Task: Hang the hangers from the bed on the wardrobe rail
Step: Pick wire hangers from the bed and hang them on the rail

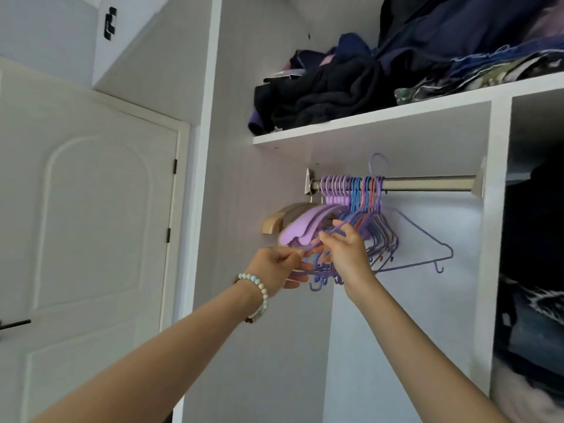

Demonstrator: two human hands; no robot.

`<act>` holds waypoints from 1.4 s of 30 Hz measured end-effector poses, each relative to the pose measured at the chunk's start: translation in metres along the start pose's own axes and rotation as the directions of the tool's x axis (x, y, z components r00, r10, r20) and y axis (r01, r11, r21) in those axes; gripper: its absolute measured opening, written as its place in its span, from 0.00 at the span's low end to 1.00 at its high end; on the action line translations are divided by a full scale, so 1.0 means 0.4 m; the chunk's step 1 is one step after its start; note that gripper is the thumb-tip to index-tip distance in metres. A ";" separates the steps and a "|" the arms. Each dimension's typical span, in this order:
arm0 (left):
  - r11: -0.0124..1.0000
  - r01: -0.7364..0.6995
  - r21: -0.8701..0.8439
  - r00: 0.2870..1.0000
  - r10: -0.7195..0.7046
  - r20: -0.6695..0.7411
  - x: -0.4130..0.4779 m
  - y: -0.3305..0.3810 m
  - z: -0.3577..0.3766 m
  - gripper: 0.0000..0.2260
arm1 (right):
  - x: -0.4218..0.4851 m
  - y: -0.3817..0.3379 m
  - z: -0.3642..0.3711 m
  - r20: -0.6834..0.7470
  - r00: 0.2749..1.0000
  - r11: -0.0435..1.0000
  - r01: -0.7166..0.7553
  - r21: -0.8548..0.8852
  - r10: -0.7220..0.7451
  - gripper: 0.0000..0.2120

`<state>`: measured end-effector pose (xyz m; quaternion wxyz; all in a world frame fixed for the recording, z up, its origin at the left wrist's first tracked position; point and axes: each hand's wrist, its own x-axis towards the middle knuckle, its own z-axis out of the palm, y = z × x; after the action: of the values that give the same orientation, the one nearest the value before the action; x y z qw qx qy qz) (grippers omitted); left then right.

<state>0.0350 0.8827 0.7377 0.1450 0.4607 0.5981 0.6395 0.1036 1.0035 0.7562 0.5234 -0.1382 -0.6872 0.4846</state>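
A metal wardrobe rail (427,183) runs under a white shelf. Several hangers (351,190) in purple, blue and pink crowd its left end, with a wooden hanger (274,224) furthest left. One thin purple hanger (427,239) sits at the right of the bunch, its hook (378,163) standing up above the rail. My left hand (274,270), with a bead bracelet on the wrist, pinches the left arm of a thin purple hanger. My right hand (345,254) grips the hanger arms just right of it. The bed is out of view.
Dark folded clothes (320,93) pile on the shelf (366,123) above the rail. A white upright panel (494,209) bounds the rail on the right, with more clothes stacked beyond it. A white door (91,224) stands at the left. The right half of the rail is bare.
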 end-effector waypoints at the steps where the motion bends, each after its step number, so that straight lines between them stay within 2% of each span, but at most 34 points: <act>1: 1.000 0.004 0.016 1.000 -0.004 0.001 0.016 0.001 0.013 0.11 | 0.024 0.008 -0.013 -0.013 1.000 1.000 -0.018 -0.007 0.018 0.11; 5: 0.993 -0.007 0.116 0.999 0.012 -0.045 0.065 -0.003 0.026 0.12 | 0.110 0.025 -0.064 -0.115 0.990 0.997 -0.077 -0.007 0.076 0.05; 11: 0.990 0.018 0.142 0.990 0.003 -0.143 0.099 -0.030 -0.023 0.14 | 0.205 0.063 -0.099 -0.229 0.969 0.984 -0.124 -0.125 0.093 0.13; 14: 0.992 0.033 0.120 0.983 -0.011 -0.181 0.104 -0.048 -0.053 0.15 | 0.224 0.079 -0.121 -0.277 0.959 0.972 -0.126 -0.200 0.068 0.13; 21: 0.996 0.062 0.061 0.976 -0.048 -0.212 0.086 -0.060 -0.084 0.14 | 0.193 0.132 -0.139 -0.233 0.970 0.902 -0.160 -0.401 0.069 0.14; 25: 0.996 0.059 0.061 0.976 -0.045 -0.213 0.057 -0.057 -0.104 0.14 | 0.148 0.131 -0.135 -0.240 0.969 0.843 -0.082 -0.532 -0.057 0.22; 28: 0.997 0.054 0.062 0.974 -0.039 -0.223 0.031 -0.052 -0.131 0.15 | 0.123 0.109 -0.125 -0.232 0.970 0.796 -0.080 -0.600 -0.077 0.28; 32: 0.997 0.046 0.068 0.973 -0.029 -0.231 -0.007 -0.042 -0.174 0.14 | 0.108 0.084 -0.099 -0.200 0.977 0.787 -0.062 -0.614 -0.079 0.28; 35: 0.997 0.041 0.069 0.972 -0.024 -0.235 -0.029 -0.040 -0.197 0.14 | 0.108 0.087 -0.102 -0.242 0.968 0.789 -0.096 -0.606 -0.069 0.29; 39: 0.995 0.055 0.077 0.976 -0.037 -0.216 -0.034 -0.046 -0.199 0.14 | 0.125 0.112 -0.129 -0.287 0.956 0.899 -0.172 -0.404 0.053 0.28; 42: 0.995 0.056 0.083 0.980 -0.039 -0.194 -0.021 -0.049 -0.185 0.14 | 0.138 0.129 -0.133 -0.292 0.947 0.908 -0.235 -0.348 0.133 0.20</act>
<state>-0.0240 0.8346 0.7270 0.0814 0.3881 0.6478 0.6504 0.1098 1.0952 0.7456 0.5246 -0.3639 -0.6761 0.3678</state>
